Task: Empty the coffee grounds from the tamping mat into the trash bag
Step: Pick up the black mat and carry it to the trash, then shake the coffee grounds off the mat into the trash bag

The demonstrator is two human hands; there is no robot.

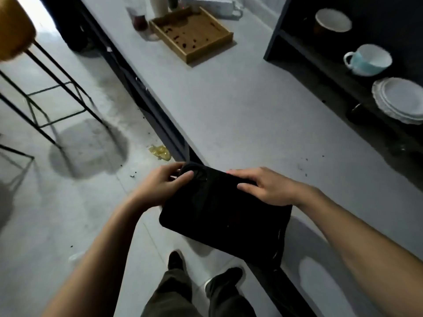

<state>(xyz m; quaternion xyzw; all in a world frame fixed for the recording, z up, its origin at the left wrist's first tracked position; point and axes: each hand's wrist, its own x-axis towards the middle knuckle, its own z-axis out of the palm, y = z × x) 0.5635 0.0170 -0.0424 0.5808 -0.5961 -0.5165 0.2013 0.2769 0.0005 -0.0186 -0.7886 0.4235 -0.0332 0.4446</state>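
A black rectangular tamping mat [226, 216] with a round recess at its far left corner juts out over the front edge of the grey counter [240, 106]. My left hand [163, 186] grips the mat's far left corner, thumb across the recess. My right hand [266, 186] holds the mat's far edge, fingers on top. Both hands lift it above the counter edge and the floor. Any grounds on the dark mat are too hard to make out. No trash bag is in view.
A wooden tray [192, 33] with dark specks lies at the counter's far end. A dark shelf at right holds a white bowl [332, 20], a pale blue cup [368, 60] and stacked plates [400, 99]. A stool [34, 76] stands on the left; a yellow scrap [160, 152] lies on the floor.
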